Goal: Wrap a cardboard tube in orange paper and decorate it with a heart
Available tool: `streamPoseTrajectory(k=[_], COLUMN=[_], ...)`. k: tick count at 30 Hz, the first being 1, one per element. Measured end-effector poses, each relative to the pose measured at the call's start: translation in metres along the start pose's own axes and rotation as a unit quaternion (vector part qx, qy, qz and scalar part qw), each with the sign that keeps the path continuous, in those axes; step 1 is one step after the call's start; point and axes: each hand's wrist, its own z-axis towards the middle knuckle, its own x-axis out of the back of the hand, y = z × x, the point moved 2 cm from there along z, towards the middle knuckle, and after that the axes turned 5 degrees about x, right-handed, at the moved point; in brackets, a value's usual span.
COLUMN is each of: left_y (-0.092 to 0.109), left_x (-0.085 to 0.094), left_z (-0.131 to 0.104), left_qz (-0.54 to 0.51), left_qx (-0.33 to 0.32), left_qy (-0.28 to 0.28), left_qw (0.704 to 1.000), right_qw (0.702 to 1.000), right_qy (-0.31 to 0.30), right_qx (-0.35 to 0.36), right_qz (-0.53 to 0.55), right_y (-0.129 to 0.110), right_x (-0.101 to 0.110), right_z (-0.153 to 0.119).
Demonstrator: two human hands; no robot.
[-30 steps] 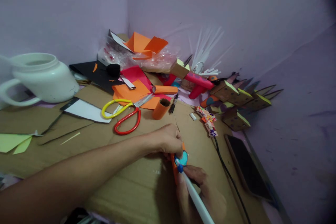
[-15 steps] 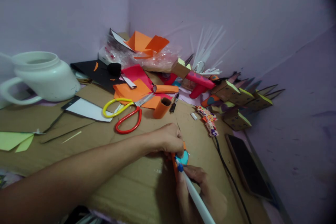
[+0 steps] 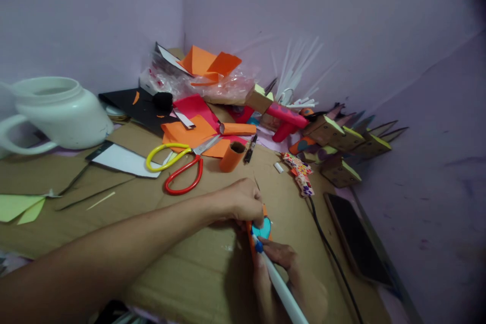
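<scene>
My left hand (image 3: 245, 202) reaches in from the left, with fingers curled down and closed on an orange paper piece (image 3: 265, 208). Its fingertips press at the upper edge of a light-blue rounded patch (image 3: 261, 228) on that piece. My right hand (image 3: 292, 273) is closed around a white pen (image 3: 283, 288) with a blue tip. The tip touches or sits just over the lower edge of the blue patch. Much of the orange piece is hidden under both hands, so its full shape cannot be told.
Scissors (image 3: 178, 164) with yellow and red handles and an orange paper tube (image 3: 232, 157) lie beyond my left arm. A floral glue gun (image 3: 299, 172) trails a black cord beside a phone (image 3: 357, 240). Left stands a white jug (image 3: 56, 111); cardboard animals (image 3: 334, 134) line the right wall.
The view has shifted slightly, so everything sits a little further left. The pen tip has moved a touch lower along the blue patch. Both hands keep their hold.
</scene>
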Motion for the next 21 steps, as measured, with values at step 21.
streamPoseTrajectory(k=[21], left_y=[0.0068], left_x=[-0.0003], left_z=[-0.0032], left_qz=[-0.006], left_qx=[0.027], left_qy=[0.005], left_qw=[1.000], right_qw=[0.996], right_qy=[0.050], right_qx=[-0.069], right_qz=[0.029], right_y=[-0.0011], right_x=[-0.0037], right_z=[-0.0066])
